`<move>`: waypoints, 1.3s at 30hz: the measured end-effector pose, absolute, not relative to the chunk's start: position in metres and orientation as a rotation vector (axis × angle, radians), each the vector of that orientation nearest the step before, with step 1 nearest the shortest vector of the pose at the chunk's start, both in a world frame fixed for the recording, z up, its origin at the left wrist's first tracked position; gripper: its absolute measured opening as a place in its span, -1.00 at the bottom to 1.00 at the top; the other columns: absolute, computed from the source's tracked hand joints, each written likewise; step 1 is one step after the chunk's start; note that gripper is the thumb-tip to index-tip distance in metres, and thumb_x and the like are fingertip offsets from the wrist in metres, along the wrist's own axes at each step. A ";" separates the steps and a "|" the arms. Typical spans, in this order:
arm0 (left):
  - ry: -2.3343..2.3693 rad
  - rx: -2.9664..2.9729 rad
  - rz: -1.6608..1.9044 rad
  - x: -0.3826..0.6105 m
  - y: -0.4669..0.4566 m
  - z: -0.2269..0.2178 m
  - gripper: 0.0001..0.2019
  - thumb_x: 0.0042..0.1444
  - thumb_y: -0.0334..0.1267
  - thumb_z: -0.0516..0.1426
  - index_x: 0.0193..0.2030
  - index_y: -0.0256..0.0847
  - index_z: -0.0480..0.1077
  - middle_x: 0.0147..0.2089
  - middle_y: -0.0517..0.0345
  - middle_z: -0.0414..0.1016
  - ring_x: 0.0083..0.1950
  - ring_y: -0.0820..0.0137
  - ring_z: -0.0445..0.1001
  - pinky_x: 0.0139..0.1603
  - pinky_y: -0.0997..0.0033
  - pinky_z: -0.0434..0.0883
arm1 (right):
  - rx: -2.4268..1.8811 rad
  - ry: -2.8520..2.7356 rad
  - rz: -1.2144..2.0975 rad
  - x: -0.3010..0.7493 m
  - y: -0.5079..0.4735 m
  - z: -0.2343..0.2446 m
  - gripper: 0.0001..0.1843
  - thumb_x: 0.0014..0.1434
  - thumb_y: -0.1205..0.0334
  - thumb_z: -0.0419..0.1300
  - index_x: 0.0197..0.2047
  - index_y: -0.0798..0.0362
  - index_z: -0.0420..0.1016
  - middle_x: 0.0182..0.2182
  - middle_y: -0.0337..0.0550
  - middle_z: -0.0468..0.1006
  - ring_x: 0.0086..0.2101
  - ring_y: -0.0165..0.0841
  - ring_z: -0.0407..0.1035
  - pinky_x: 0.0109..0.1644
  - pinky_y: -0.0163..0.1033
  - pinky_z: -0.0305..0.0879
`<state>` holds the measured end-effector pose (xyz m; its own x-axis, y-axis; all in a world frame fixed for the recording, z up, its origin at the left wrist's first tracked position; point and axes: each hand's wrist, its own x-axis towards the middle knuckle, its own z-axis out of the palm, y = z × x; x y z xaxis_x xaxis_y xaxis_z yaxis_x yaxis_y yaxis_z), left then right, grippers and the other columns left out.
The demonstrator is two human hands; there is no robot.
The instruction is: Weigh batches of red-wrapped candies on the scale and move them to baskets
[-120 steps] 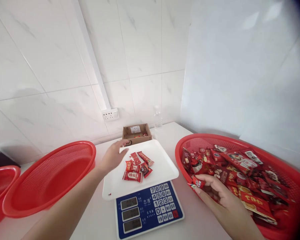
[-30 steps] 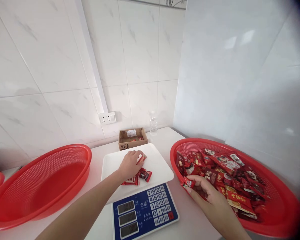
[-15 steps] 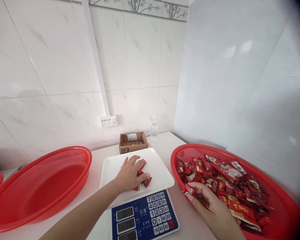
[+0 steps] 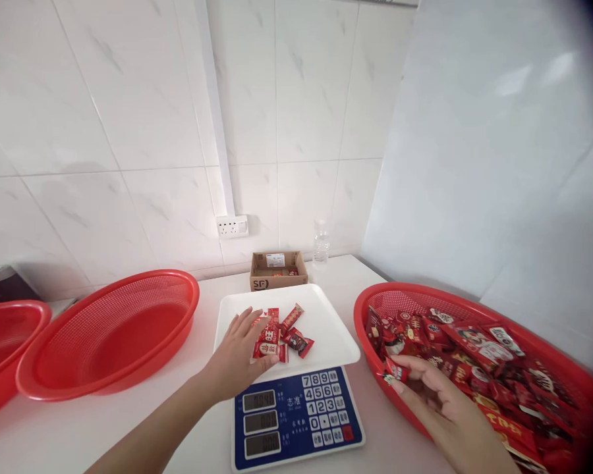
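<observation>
On the scale tray (image 4: pixel 332 322) at 12 o'clock: snack packets (image 4: pixel 277 336), left hand (image 4: pixel 240 359) splayed flat on them; right hand (image 4: pixel 442 401) pinches one packet (image 4: pixel 395 373) at the 3 o'clock basket (image 4: pixel 360 315) rim. Likely light, slippery foil; grip the crimped ends.

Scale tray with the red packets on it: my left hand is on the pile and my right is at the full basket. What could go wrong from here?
1. The left hand lies on the packets on the white tray; any pressing would likely skew the scale reading.
2. The right hand pinches a small packet at the rim of the red basket; a loose grip could drop it on the counter.
</observation>
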<state>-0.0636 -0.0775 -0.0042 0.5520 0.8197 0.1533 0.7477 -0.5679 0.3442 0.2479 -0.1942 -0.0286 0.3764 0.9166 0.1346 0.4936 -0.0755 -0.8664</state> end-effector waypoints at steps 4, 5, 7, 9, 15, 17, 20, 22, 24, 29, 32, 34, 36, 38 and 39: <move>1.285 2.544 0.259 -0.050 -0.073 -0.004 -0.26 0.15 0.23 -0.09 0.38 -0.06 -0.12 0.45 -0.01 -0.17 0.44 0.06 -0.35 0.36 -0.16 -0.18 | -1.724 -1.277 0.520 0.252 -0.188 -0.020 -0.54 -0.06 -0.14 0.18 -0.15 -0.07 0.50 -0.17 -0.12 0.60 -0.16 -0.18 0.49 -0.17 -0.22 0.46; 1.277 2.545 0.260 -0.044 -0.072 -0.003 -0.26 0.14 0.25 -0.09 0.38 -0.02 -0.13 0.45 0.01 -0.17 0.44 0.06 -0.35 0.35 -0.17 -0.19 | -1.742 -1.287 0.500 0.254 -0.186 -0.022 -0.54 -0.06 -0.14 0.18 -0.14 -0.08 0.50 -0.18 -0.13 0.61 -0.16 -0.19 0.49 -0.17 -0.21 0.46; 1.276 2.542 0.249 -0.031 -0.069 -0.003 -0.26 0.14 0.27 -0.13 0.38 0.03 -0.17 0.45 -0.01 -0.16 0.44 0.02 -0.35 0.33 -0.23 -0.18 | -1.770 -1.310 0.483 0.259 -0.182 -0.029 -0.54 -0.05 -0.14 0.17 -0.13 -0.08 0.50 -0.18 -0.13 0.61 -0.15 -0.19 0.49 -0.15 -0.20 0.46; 1.291 2.538 0.230 -0.019 -0.067 -0.005 -0.25 0.13 0.30 -0.17 0.39 0.05 -0.19 0.44 -0.08 -0.15 0.43 -0.03 -0.33 0.29 -0.31 -0.17 | -1.777 -1.337 0.488 0.264 -0.180 -0.036 -0.52 -0.03 -0.14 0.16 -0.10 -0.07 0.49 -0.13 -0.13 0.59 -0.10 -0.18 0.46 -0.11 -0.20 0.44; 1.271 2.565 0.162 -0.006 -0.057 -0.011 -0.26 0.15 0.28 -0.20 0.39 -0.03 -0.16 0.44 -0.16 -0.18 0.43 -0.04 -0.30 0.27 -0.34 -0.24 | -1.831 -1.344 0.506 0.273 -0.181 -0.049 -0.48 0.01 -0.16 0.14 -0.02 -0.08 0.47 -0.08 -0.10 0.58 -0.04 -0.17 0.44 -0.10 -0.20 0.45; 1.216 2.589 0.150 -0.009 -0.052 -0.012 -0.28 0.17 0.25 -0.19 0.39 0.00 -0.18 0.44 -0.12 -0.18 0.43 -0.01 -0.28 0.28 -0.33 -0.22 | -1.836 -1.358 0.506 0.274 -0.181 -0.050 -0.49 0.02 -0.15 0.15 -0.02 -0.09 0.47 -0.07 -0.11 0.57 -0.04 -0.17 0.44 -0.11 -0.21 0.45; 1.132 2.625 0.160 -0.017 -0.046 -0.010 -0.30 0.16 0.24 -0.13 0.38 0.09 -0.19 0.43 -0.04 -0.11 0.43 0.04 -0.24 0.29 -0.29 -0.20 | -1.816 -1.350 0.468 0.272 -0.182 -0.050 -0.49 0.01 -0.16 0.14 -0.03 -0.09 0.48 -0.06 -0.11 0.57 -0.04 -0.17 0.44 -0.14 -0.22 0.46; 1.107 2.641 0.205 -0.024 -0.042 -0.007 -0.29 0.14 0.25 -0.10 0.38 0.09 -0.16 0.43 -0.01 -0.12 0.43 0.05 -0.24 0.31 -0.25 -0.20 | -1.814 -1.330 0.451 0.269 -0.183 -0.048 -0.48 -0.01 -0.19 0.13 -0.05 -0.08 0.49 -0.07 -0.11 0.58 -0.04 -0.17 0.44 -0.15 -0.22 0.47; 1.128 2.649 0.299 -0.032 -0.041 -0.001 -0.27 0.15 0.25 -0.12 0.39 0.03 -0.18 0.45 -0.01 -0.21 0.44 0.06 -0.32 0.33 -0.21 -0.24 | -1.818 -1.318 0.456 0.267 -0.183 -0.046 -0.47 -0.02 -0.20 0.13 -0.06 -0.08 0.49 -0.07 -0.12 0.58 -0.04 -0.17 0.44 -0.14 -0.23 0.47; 1.253 2.673 0.821 -0.065 -0.044 0.023 -0.30 0.24 0.16 -0.26 0.39 -0.02 -0.52 0.47 0.05 -0.50 0.43 0.13 -0.55 0.36 -0.10 -0.32 | -1.829 -1.334 0.455 0.268 -0.182 -0.046 -0.44 -0.02 -0.22 0.11 -0.06 -0.06 0.49 -0.05 -0.11 0.57 -0.04 -0.16 0.44 -0.14 -0.21 0.47; 1.270 2.708 1.225 -0.085 -0.048 0.035 -0.32 0.24 0.15 -0.25 0.37 0.07 -0.57 0.47 0.10 -0.47 0.44 0.10 -0.50 0.36 -0.11 -0.27 | -1.830 -1.366 0.436 0.270 -0.182 -0.050 -0.44 0.00 -0.21 0.11 -0.03 -0.05 0.47 -0.06 -0.09 0.57 -0.04 -0.15 0.44 -0.18 -0.20 0.47; 1.307 2.704 1.337 -0.095 -0.050 0.036 -0.32 0.24 0.15 -0.24 0.37 0.11 -0.56 0.47 0.12 -0.48 0.43 0.08 -0.51 0.36 -0.13 -0.26 | -1.836 -1.374 0.441 0.271 -0.182 -0.051 -0.43 0.01 -0.21 0.10 -0.01 -0.05 0.46 -0.06 -0.09 0.57 -0.05 -0.15 0.44 -0.19 -0.20 0.47; 1.342 2.701 1.363 -0.100 -0.052 0.033 -0.32 0.25 0.14 -0.22 0.36 0.12 -0.56 0.47 0.15 -0.49 0.43 0.08 -0.52 0.36 -0.13 -0.26 | -1.849 -1.365 0.447 0.272 -0.182 -0.052 -0.43 0.02 -0.21 0.10 0.00 -0.06 0.45 -0.06 -0.10 0.57 -0.06 -0.16 0.45 -0.18 -0.21 0.47; 1.351 2.722 1.349 -0.103 -0.053 0.027 -0.32 0.25 0.13 -0.21 0.37 0.12 -0.55 0.47 0.14 -0.51 0.43 0.08 -0.52 0.35 -0.14 -0.26 | -1.851 -1.368 0.435 0.273 -0.182 -0.054 -0.44 0.02 -0.20 0.11 0.00 -0.07 0.45 -0.08 -0.11 0.58 -0.07 -0.17 0.46 -0.19 -0.21 0.47; 1.349 2.740 1.341 -0.103 -0.053 0.023 -0.31 0.24 0.13 -0.19 0.37 0.11 -0.55 0.47 0.13 -0.51 0.43 0.06 -0.52 0.35 -0.14 -0.27 | -1.850 -1.380 0.422 0.274 -0.182 -0.054 -0.46 0.02 -0.18 0.12 -0.01 -0.07 0.46 -0.09 -0.11 0.58 -0.08 -0.17 0.47 -0.20 -0.22 0.47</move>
